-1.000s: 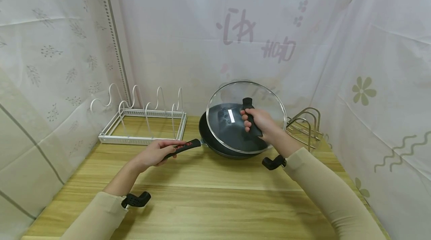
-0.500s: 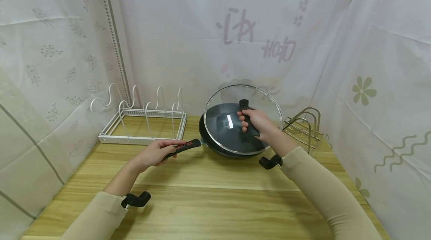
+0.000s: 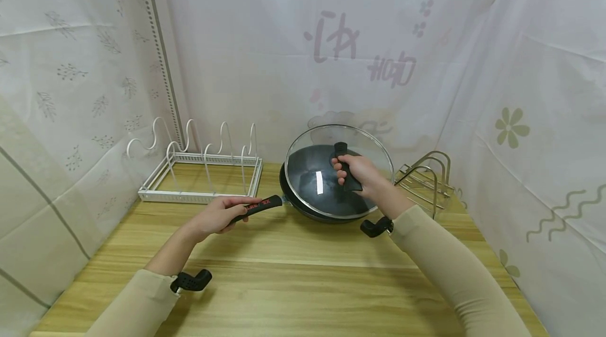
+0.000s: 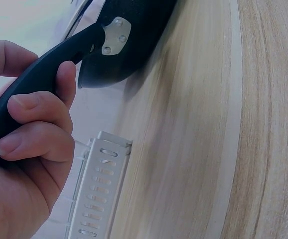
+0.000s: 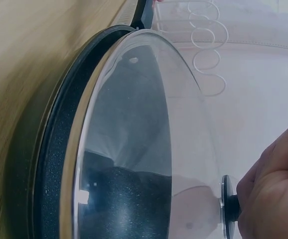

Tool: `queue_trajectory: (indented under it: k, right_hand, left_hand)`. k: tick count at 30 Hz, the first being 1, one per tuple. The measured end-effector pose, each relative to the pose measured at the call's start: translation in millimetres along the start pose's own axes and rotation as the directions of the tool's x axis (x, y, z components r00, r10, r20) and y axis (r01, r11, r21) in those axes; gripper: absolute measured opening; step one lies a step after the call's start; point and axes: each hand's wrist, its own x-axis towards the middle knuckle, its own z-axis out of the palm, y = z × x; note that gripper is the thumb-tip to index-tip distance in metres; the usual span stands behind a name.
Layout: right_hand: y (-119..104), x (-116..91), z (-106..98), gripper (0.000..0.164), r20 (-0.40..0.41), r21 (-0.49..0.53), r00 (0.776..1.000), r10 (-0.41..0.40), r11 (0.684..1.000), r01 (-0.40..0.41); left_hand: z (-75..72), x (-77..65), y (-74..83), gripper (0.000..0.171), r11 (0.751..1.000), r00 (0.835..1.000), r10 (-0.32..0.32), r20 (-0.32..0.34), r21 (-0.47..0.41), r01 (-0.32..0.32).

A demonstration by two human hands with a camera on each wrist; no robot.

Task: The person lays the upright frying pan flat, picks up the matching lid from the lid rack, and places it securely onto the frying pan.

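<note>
A dark wok (image 3: 285, 185) with a long black handle (image 3: 265, 203) sits on the wooden table. My left hand (image 3: 219, 217) grips that handle, fingers curled round it in the left wrist view. Above the wok is a clear glass lid (image 3: 305, 179) with a metal rim, tilted up at the back. My right hand (image 3: 363, 173) holds the lid by its black knob handle (image 3: 341, 147). In the right wrist view, the lid's rim (image 5: 79, 164) lies close to the wok's rim (image 5: 42, 159); whether they touch anywhere I cannot tell.
Left of the wok stands a white wire rack (image 3: 175, 196) with curved dividers. A gold-coloured metal rack (image 3: 433, 174) is at the right, partly behind my right forearm. Patterned curtains (image 3: 265, 63) close off the back and both sides of the table (image 3: 293, 284).
The lid has come down and slightly left over the wok, carried by my right hand. My left hand and the wok have stayed still.
</note>
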Motion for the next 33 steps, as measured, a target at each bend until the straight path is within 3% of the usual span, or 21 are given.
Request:
queue_trajectory:
  k: [13,33]
  right_hand:
    - [3.7,6.2,-1.9,0.033,-0.016,0.072,0.999,0.029,0.997,-0.028]
    - [4.9,20.1,-2.7,0.021,-0.015,0.167,0.996,0.084,0.983,-0.080]
  left_hand:
    - [0.4,-1.9,2.7,0.045,1.000,1.000,-0.004,-0.001,0.000,0.004]
    - [0.7,-1.3,1.8,0.045,1.000,1.000,0.004,-0.009,0.007,-0.004]
